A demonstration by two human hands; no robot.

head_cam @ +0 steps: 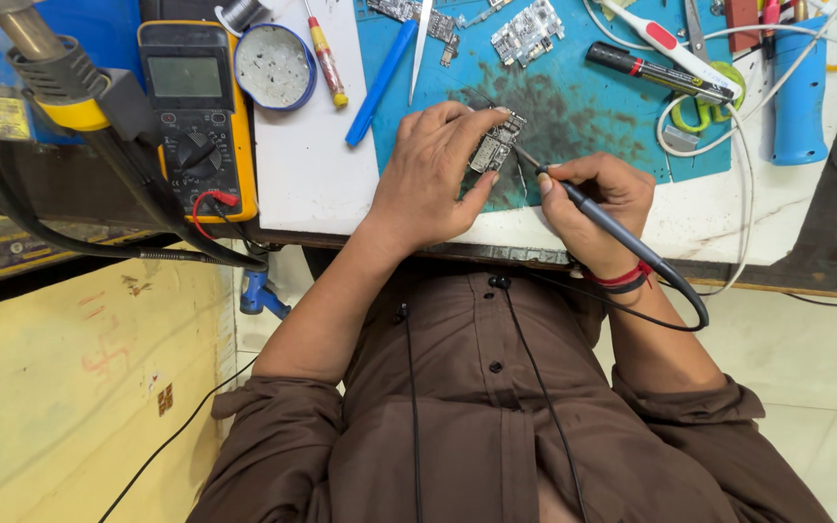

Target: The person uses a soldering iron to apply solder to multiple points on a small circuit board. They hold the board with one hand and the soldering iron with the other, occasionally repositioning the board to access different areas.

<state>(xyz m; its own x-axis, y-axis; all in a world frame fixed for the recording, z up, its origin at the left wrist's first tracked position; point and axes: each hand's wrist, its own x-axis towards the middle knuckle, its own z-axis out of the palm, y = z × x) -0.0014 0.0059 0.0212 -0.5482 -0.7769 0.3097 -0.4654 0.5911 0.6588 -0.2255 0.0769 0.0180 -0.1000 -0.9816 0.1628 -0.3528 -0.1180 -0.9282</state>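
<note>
Left hand (435, 174) fingers clamp a small circuit board (494, 147) flat on the blue mat (573, 107), steadying it; right hand (595, 205) fingers pinch a soldering iron (583, 208) pen-style, tip at the board.

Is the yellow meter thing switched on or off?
It looks off: the yellow multimeter's screen is blank grey, with no digits showing.

My left hand (433, 174) pins a small circuit board (496, 147) on the blue mat (583, 107); my right hand (598, 208) holds a soldering iron (593, 215) to it.
</note>
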